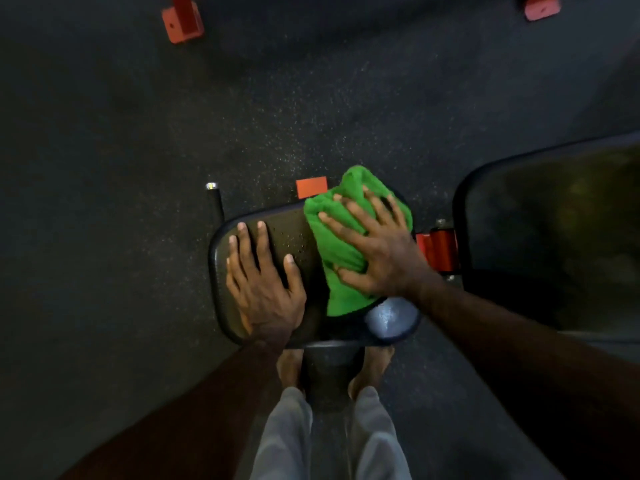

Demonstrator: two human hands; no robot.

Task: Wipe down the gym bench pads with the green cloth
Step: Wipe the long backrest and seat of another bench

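A small black seat pad of the gym bench lies just in front of my legs, with water droplets on it. A crumpled green cloth covers its right half. My right hand presses flat on the cloth with fingers spread. My left hand rests flat on the bare left half of the pad, fingers straight. A larger black back pad of the bench stretches off to the right.
Red frame parts show: a hinge between the two pads, a red plate behind the seat, and red feet on the dark speckled rubber floor. A black handle sticks out at the seat's left. My bare feet stand under the seat.
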